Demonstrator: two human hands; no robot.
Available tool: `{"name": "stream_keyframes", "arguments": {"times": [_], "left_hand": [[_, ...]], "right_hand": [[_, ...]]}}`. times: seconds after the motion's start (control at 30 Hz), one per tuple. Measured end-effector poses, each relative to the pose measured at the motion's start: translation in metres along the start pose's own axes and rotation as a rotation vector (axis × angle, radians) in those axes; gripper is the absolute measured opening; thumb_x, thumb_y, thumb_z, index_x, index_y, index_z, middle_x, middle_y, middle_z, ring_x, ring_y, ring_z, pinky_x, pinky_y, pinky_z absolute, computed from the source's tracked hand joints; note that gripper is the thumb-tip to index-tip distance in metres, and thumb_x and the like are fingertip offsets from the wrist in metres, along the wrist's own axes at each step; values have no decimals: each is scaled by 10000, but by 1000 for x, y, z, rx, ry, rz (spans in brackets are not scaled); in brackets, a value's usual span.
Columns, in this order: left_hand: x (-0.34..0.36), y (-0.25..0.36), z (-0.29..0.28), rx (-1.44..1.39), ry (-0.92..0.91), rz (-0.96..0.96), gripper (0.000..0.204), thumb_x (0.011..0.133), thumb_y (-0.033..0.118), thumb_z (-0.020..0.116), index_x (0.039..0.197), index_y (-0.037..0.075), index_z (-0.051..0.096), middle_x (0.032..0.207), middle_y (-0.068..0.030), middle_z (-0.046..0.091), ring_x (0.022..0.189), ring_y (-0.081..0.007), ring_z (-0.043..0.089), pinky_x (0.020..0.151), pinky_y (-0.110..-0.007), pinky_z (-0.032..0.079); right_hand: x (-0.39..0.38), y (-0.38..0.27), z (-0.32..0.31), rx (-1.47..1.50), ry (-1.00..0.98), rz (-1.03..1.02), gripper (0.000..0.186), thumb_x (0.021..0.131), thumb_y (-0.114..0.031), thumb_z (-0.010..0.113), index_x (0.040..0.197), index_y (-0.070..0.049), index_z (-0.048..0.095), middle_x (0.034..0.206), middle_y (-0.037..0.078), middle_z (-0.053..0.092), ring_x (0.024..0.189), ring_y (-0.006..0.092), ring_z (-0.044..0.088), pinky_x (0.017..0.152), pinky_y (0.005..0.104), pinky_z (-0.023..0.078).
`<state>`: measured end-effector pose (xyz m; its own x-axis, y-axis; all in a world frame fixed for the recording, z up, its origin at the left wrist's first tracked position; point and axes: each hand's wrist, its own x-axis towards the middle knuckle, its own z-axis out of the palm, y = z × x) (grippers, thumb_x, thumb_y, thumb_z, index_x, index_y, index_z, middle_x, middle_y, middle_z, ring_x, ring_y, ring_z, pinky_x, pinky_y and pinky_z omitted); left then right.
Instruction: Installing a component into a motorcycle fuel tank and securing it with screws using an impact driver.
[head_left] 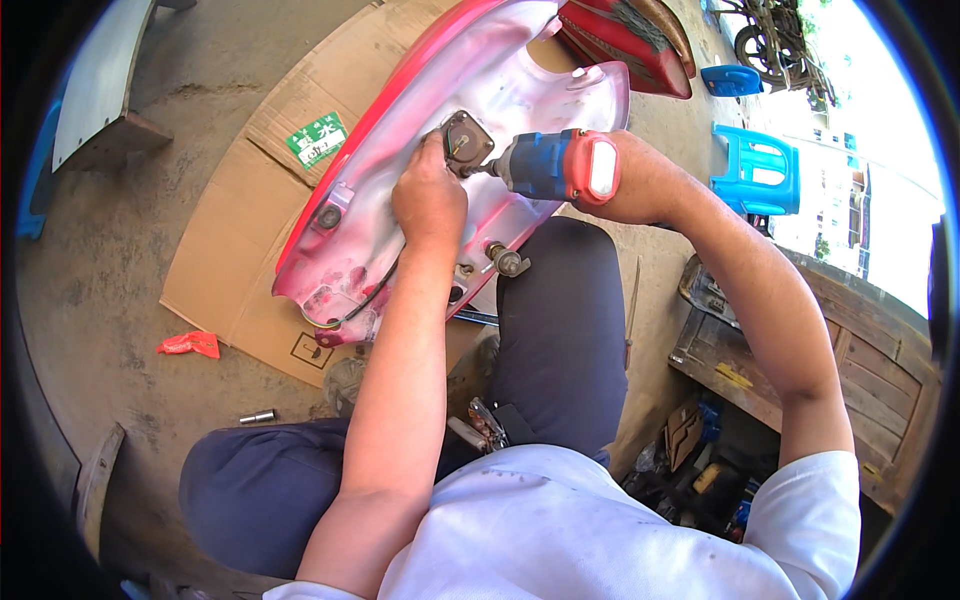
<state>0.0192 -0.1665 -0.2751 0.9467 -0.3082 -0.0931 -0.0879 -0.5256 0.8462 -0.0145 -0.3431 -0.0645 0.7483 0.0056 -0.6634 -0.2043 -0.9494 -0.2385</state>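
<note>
An upturned red fuel tank (345, 215), its underside whitish and pink, leans across the cardboard in front of me. My right hand (640, 180) is closed round the handle of a blue and red cordless impact wrench (540, 166). The tool's nose points left, at the lower right edge of a dark squarish plate (467, 140) set into the tank. On the plate's near left side, my left hand (431, 195) presses with bent fingers; some fingertips are hidden. Nearer to me, a metal fuel tap (507, 260) sticks out of the tank, and a thin dark hose (370, 300) runs along it.
Flattened cardboard (225, 250) lies under the tank. A red wrapper (188, 344) and a metal socket (258, 416) are on the floor at left. A red seat (625, 50) stands beyond the tank, a blue plastic stool (757, 170) to the right. A wooden cabinet (860, 370) stands at right.
</note>
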Motion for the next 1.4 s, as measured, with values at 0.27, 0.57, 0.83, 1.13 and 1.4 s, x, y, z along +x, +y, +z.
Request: {"name": "stream_keyframes", "arguments": {"times": [0.27,0.57,0.83,1.13,1.4], "left_hand": [[0,-1,1,27,-29,-27,525,834,-2,735,1351,80,693,1232,-161,758,1074,-376,740,908,-471,597],[-1,-1,4,-17,2,1,532,828,-16,736,1349,75,689,1233,-166,757,1082,-378,738,916,-471,593],[0,0,5,-4,-2,-13,526,833,-13,730,1351,66,684,1243,-174,752,1080,-379,738,919,-473,594],[-2,3,2,-39,43,41,435,858,-49,634,1283,31,680,1197,-182,752,1033,-401,739,874,-488,595],[-2,-5,7,-6,35,26,486,843,-1,736,1323,74,707,1276,-167,735,1134,-361,721,950,-459,582]], "right_hand": [[-5,11,12,28,36,-11,350,793,-178,817,1094,-53,691,1057,172,718,1015,396,689,947,461,564],[0,20,10,22,34,-70,361,815,-168,811,1134,-52,690,1097,172,714,1067,390,680,989,462,553],[-9,36,24,25,35,-125,321,875,-198,740,1164,-85,658,1157,166,704,1106,400,670,964,470,550],[-7,23,19,50,13,-108,336,903,-203,792,1193,-70,690,1195,147,700,1134,358,651,1053,444,512],[-10,31,26,109,36,-72,379,862,-187,751,1214,-69,674,1175,180,716,1130,379,679,1010,448,539]]}}
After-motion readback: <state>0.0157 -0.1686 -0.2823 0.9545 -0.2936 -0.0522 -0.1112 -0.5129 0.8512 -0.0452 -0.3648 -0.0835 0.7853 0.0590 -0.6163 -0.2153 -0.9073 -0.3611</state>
